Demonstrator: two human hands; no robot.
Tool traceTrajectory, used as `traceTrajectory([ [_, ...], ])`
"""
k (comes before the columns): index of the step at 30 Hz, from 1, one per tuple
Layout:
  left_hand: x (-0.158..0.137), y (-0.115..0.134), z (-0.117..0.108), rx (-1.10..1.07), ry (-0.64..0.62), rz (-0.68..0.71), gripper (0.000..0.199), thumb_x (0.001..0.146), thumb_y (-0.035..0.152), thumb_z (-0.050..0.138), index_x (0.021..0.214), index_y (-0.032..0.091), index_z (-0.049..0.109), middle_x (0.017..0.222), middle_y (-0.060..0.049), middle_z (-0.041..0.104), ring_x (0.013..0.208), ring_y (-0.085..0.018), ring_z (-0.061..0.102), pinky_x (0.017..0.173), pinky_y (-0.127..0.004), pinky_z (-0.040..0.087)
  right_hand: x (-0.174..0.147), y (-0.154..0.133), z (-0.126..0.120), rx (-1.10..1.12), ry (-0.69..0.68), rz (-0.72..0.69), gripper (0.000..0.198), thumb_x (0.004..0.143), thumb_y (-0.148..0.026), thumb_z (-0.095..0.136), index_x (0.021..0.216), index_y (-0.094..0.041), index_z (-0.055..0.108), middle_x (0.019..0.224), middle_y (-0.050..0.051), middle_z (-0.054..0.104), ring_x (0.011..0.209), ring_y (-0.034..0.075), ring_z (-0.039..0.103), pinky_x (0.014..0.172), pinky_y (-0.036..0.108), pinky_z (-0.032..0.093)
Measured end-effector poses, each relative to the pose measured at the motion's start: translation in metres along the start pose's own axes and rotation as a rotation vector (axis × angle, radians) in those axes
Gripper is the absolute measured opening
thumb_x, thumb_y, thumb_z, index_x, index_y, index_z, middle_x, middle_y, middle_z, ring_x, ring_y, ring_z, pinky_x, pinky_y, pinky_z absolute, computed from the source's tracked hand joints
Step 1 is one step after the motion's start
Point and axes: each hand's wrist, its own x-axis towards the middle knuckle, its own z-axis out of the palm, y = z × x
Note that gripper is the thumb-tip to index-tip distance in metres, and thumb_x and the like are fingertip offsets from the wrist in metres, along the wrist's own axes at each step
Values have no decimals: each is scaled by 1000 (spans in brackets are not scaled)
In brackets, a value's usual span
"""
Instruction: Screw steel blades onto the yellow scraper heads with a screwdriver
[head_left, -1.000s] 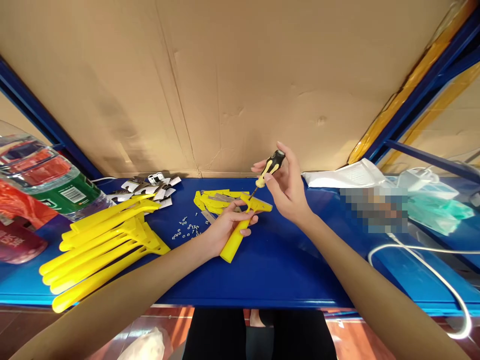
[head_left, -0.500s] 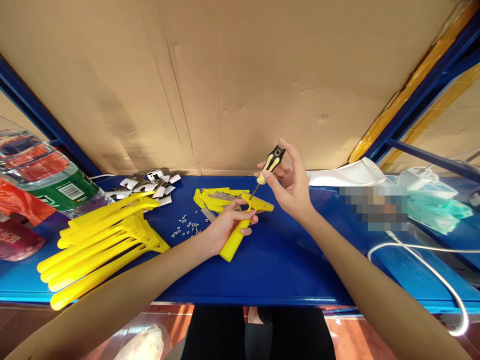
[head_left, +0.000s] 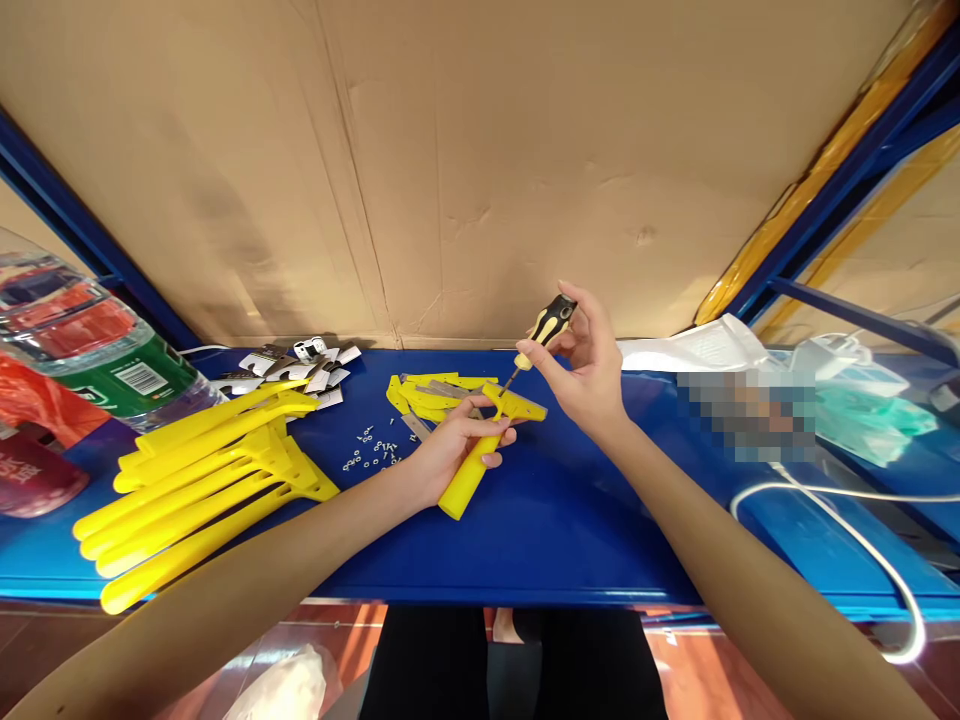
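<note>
My left hand (head_left: 454, 450) is closed round the neck of a yellow plastic scraper (head_left: 469, 478), its handle slanting down toward me and its wide head up to the right. In my right hand (head_left: 589, 375) is a screwdriver (head_left: 551, 322) with a black and cream handle, held between thumb and fingers. The screwdriver leans, and its shaft meets the scraper's head near the left end. Whether a screw sits under the tip is too small to tell. Just left of my left hand, loose screws and nuts (head_left: 373, 450) lie scattered. Behind it are yellow plates and metal blades (head_left: 427, 397).
Several yellow scraper handles (head_left: 202, 490) are piled on the left of the blue table (head_left: 540, 550). Printed cards (head_left: 289, 370), a large bottle (head_left: 120, 360) and a red can (head_left: 37, 475) stand or lie beyond. On the right are a white cable (head_left: 847, 510) and a green bag (head_left: 870, 420).
The screwdriver's handle has turned a little in my right hand, and the fingers have shifted on it. My left hand and the scraper stay nearly where they were.
</note>
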Motion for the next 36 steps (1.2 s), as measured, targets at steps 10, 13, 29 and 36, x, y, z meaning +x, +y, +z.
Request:
traceTrajectory([
  [10,-1,3,3,-17,16,-8,56,76,-5,83,112,23,51,119,-13,75,74,-14,75,45,-16,39,0,-5,0,48,-127,14,93,107,-76,67,183,-43,25,156,14,71,127,37,81,104,59,73],
  [13,-1,2,3,5,15,-9,57,77,-4,83,115,23,52,116,-12,76,77,-15,76,45,-15,38,1,-5,0,29,-111,2,93,106,-75,69,182,-44,27,153,13,72,128,38,81,104,59,73],
  [29,-1,2,2,15,11,-9,58,76,-2,87,116,24,53,122,-13,75,80,-17,78,46,-16,37,3,-7,-2,71,-116,49,84,108,-78,63,179,-45,30,156,13,70,130,37,79,104,60,73],
  [36,-2,3,2,2,5,-22,55,76,-4,85,112,23,53,119,-12,75,78,-16,78,45,-16,38,4,0,-1,42,-70,15,90,101,-74,78,176,-44,38,149,12,72,127,37,81,101,60,74],
])
